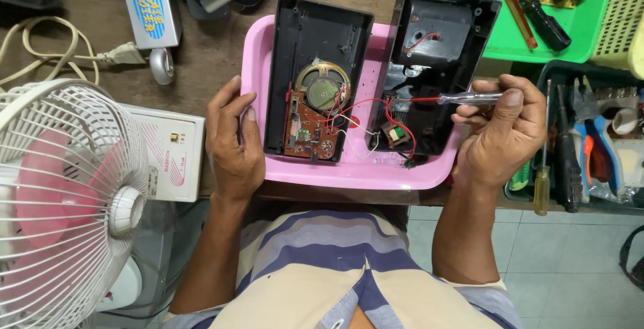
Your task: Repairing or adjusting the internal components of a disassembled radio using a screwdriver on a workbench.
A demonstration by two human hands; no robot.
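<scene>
1. The opened device lies in 2 halves on the pink tray (349,175): the front shell (315,77) with its round speaker (323,89) and brown circuit board (310,134) on the left side of the tray, the back shell (439,67) on the right side, its far end sticking out past the tray rim. Red wires (376,104) and white ones join the 2 halves, so neither should be pulled far from the other.

2. The left hand (235,144) lies flat against the tray's left rim, fingers together, thumb just beside the front shell — a good brace, worth pressing firmly so the tray cannot slide.

3. The right hand (503,131) is closed on the clear-handled tester screwdriver (463,98), thumb on its end, the red shaft pointing left into the back shell near the small transformer (397,134).

4. To work well here, the tip looks best kept low and steady, clear of the red wires that loop right beside it — a snagged lead could tear off its solder joint.

5. Short, light moves from the fingers, with the wrist resting on the tray edge, would give the finest control.

6. Spare tools wait in the dark bin (583,134) on the right; a white fan (67,201) stands at the left.
</scene>
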